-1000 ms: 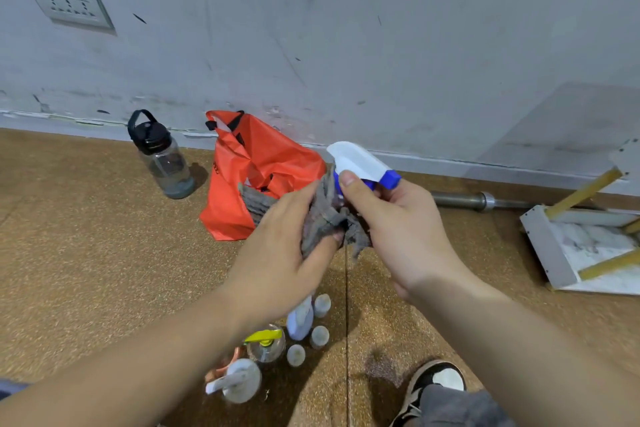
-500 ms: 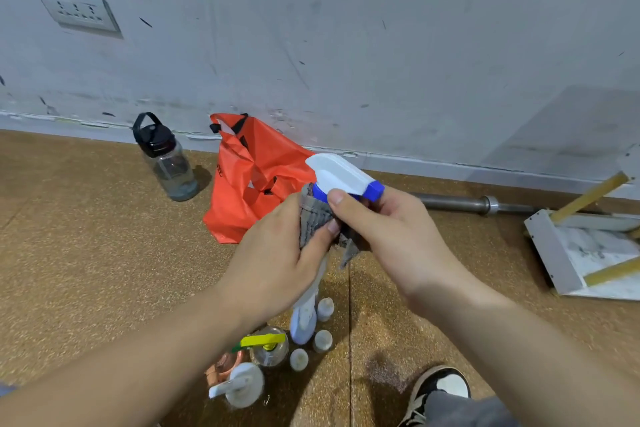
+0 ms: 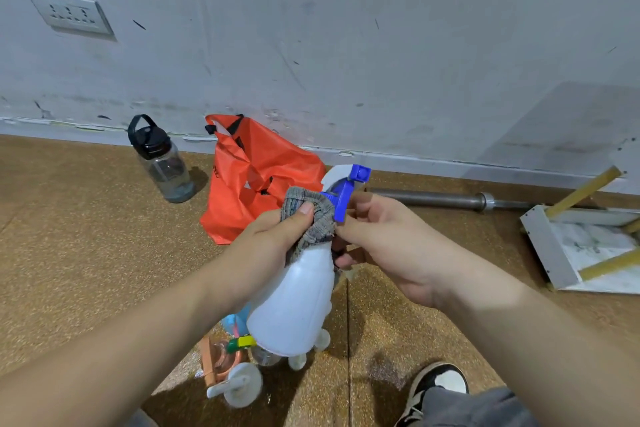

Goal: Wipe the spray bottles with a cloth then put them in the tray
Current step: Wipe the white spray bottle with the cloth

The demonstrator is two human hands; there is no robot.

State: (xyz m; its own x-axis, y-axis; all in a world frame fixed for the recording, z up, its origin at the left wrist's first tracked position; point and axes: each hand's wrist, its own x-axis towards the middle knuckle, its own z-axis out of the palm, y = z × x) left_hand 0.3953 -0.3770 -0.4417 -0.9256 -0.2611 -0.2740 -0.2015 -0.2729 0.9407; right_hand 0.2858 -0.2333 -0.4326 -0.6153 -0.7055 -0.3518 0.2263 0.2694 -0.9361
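So the white spray bottle is held up in the air just in front of the orange bag, with the nozzle end toward the bag and the fat bottom toward the camera. The grey cloth is wrapped round the neck, right under the blue trigger. The left hand is curled round that cloth, with the thumb pressed flat on top. The right hand is curled in on the neck from the other side and pinches just below the trigger. Whether a bit of cloth is caught in that pinch too can't be told.

From the look of it, the neck is what's being wiped. It's best done with the bottle twisted one way and the cloth the other, so the whole ring gets covered. The trigger shouldn't get squeezed, or the bag could be sprayed. The body looks slick, so a firm hold at the neck is wanted while the cloth is slid down.

What looks like the tray, white with yellow sticks, lies well to the right of the bag. More small bottles are clustered on the floor nearer than the bag, so plenty seems left to be done.
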